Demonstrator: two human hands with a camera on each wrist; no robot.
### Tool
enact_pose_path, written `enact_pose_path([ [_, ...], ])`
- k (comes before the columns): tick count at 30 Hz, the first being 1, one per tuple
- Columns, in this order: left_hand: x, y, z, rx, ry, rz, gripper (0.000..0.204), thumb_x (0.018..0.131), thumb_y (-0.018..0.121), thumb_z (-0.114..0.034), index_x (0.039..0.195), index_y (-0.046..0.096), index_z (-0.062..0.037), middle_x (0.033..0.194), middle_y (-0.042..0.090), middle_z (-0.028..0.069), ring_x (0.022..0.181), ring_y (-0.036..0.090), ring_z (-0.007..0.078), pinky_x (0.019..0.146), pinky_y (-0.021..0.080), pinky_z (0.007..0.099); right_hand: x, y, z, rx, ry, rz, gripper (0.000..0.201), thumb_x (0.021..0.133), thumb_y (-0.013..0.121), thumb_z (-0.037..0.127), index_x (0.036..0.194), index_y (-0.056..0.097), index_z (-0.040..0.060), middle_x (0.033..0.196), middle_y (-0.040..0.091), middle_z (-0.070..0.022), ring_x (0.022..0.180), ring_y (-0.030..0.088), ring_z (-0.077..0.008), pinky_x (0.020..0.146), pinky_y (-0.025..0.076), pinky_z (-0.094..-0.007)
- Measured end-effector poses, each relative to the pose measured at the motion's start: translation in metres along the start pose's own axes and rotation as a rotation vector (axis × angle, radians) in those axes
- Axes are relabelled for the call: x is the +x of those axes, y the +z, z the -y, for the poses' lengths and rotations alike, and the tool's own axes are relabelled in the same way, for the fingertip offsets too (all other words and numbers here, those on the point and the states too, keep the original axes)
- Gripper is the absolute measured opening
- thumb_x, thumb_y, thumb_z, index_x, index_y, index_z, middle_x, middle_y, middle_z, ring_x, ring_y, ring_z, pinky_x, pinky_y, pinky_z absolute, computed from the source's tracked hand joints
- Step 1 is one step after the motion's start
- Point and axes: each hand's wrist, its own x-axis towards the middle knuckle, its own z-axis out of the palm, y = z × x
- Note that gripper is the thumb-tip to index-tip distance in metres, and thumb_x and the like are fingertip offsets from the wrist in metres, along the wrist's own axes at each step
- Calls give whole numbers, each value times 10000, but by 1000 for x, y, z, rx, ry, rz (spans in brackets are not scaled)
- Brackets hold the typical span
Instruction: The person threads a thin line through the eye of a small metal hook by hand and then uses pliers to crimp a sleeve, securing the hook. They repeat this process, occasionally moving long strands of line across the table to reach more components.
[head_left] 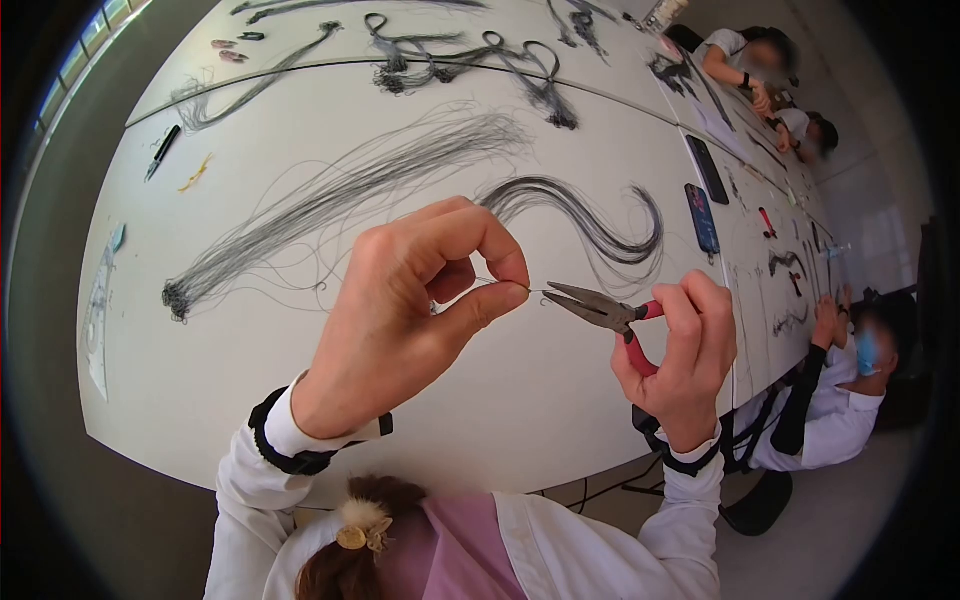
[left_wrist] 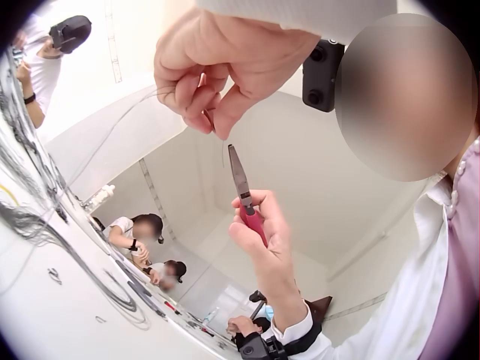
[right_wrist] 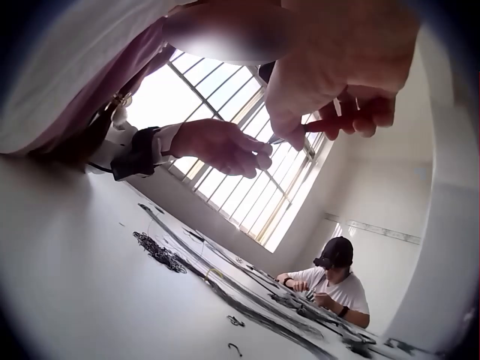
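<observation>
My left hand [head_left: 405, 285] pinches a thin line between thumb and index finger, above the table. A tiny curved end [head_left: 545, 297] sticks out past the fingertips; in the left wrist view the line [left_wrist: 112, 126] trails back behind the hand. My right hand [head_left: 685, 345] grips long-nose pliers [head_left: 595, 308] by their red handles. The pliers' tips point at the curved end, close beside it, with a narrow gap between the jaws. Behind the hands lie a long bundle of fine dark strands [head_left: 330, 200] and a curved bundle [head_left: 590, 212].
More dark bundles [head_left: 430, 65] lie across the far table. A black pen [head_left: 163, 152] and yellow strands [head_left: 195, 173] lie at left, a plastic bag [head_left: 98, 320] by the left edge. Two phones, one black [head_left: 707, 170], one blue [head_left: 702, 220], lie right. Other people [head_left: 830, 400] sit along the right.
</observation>
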Motion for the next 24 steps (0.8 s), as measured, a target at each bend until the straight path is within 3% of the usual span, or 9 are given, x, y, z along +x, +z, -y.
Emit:
enact_pose_path([
  [15, 0, 1, 3, -21, -4, 30, 111, 771, 622, 81, 782, 562, -12, 832, 523, 5, 639, 426, 31, 536, 331, 176, 0, -3, 1, -27, -33, 47, 478, 522, 735, 41, 965, 560, -1, 974, 512, -123, 688, 505, -225, 568, 435, -311],
  [24, -1, 10, 7, 78, 142, -57, 112, 767, 588, 63, 776, 503, -10, 782, 494, 31, 594, 417, 78, 521, 341, 210, 1, -3, 5, -55, -47, 56, 439, 523, 713, 40, 937, 573, 5, 962, 534, -109, 681, 499, -221, 556, 434, -306],
])
